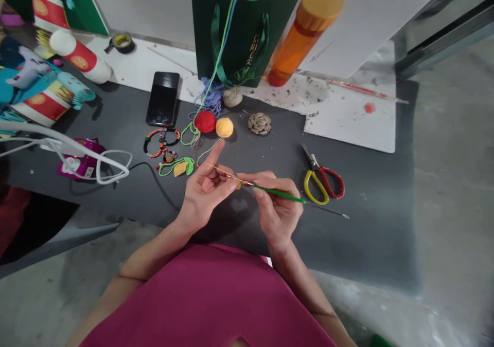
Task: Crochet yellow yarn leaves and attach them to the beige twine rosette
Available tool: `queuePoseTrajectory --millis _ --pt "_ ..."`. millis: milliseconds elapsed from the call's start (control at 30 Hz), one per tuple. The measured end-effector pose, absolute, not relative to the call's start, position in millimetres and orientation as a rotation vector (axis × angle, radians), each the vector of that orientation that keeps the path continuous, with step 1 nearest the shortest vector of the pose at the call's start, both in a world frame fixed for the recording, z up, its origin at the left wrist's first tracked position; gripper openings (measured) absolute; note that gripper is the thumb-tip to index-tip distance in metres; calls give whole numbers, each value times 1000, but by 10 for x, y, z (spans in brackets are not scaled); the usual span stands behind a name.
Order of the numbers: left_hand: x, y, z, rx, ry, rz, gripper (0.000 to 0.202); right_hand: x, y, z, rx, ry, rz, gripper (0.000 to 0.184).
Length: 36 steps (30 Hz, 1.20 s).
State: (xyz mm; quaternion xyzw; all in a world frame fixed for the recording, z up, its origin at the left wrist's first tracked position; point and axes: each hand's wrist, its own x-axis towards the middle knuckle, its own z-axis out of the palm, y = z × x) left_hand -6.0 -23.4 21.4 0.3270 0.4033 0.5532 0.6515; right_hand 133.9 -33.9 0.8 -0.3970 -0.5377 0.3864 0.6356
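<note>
Where hands [204, 190] work, dark tabletop [358, 249], concrete floor [455, 182]

Bright even light, soft shadows, edges bowed by fisheye distortion.

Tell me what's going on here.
A person sits at a dark grey table. The right hand grips a slim green-handled crochet hook, and the left hand pinches a small yellow yarn piece at the hook's tip. A round red yarn ball and a round yellow yarn ball lie just beyond the hands, with metal scissors with red and yellow handles off to the right.
</note>
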Motion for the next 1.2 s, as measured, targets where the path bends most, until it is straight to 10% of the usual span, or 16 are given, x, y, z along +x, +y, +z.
queuePoseTrajectory --millis 1200 --pt "-82 105 117 473 755 967 75 1307 -7 -57 -807 -896 1097 2"
